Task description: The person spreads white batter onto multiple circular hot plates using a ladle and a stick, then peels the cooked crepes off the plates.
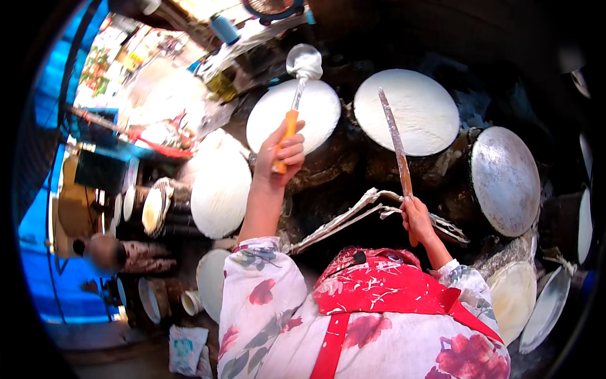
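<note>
My left hand (266, 163) is closed round the orange handle of a metal ladle (296, 100), held over a round griddle spread with white batter (265, 113). Thick white batter clings to the ladle's bowl at the far end. In my right hand (418, 221) is a long, thin wooden spatula (396, 137), coated in whitish residue along its blade. Its tip lies over a second round of white batter (428, 106); whether it touches cannot be told. Right of that, a round metal griddle (505, 182) shows a bare, grey, mottled surface.
To the left stands another white-covered round (220, 196), with a paler disc (213, 282) below it. A cream disc (513, 298) and a shallow pan (544, 310) are at lower right. A person (106, 253) is at far left. Folded whitish sheeting (331, 225) lies before my red apron.
</note>
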`<state>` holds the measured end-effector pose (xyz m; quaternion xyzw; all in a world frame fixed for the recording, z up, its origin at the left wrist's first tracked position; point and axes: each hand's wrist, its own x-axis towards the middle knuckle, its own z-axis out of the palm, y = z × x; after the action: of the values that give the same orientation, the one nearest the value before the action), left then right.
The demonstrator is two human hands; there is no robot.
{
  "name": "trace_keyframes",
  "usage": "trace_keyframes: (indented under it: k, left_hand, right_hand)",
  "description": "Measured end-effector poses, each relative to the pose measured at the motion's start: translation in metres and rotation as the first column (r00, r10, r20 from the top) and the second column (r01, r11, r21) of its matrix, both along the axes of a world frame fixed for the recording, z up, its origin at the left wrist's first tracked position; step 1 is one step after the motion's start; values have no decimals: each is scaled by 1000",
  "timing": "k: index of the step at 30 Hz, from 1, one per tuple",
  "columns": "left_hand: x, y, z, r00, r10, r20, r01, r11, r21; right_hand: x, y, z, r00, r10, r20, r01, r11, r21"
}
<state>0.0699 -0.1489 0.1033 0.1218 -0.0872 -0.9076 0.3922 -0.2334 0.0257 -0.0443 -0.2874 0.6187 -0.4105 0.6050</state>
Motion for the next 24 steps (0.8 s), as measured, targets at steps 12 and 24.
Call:
trace_keyframes:
  k: [12, 24]
  left_hand:
    - [-126, -47, -21, 575, 87, 814, 420, 823, -384]
    - [-263, -31, -9, 555, -768, 318, 815, 579, -23]
  right_hand:
    - [-20, 41, 18, 883, -442, -161, 433, 897, -86]
    - [-30, 108, 21, 547, -824, -145, 808, 565, -168]
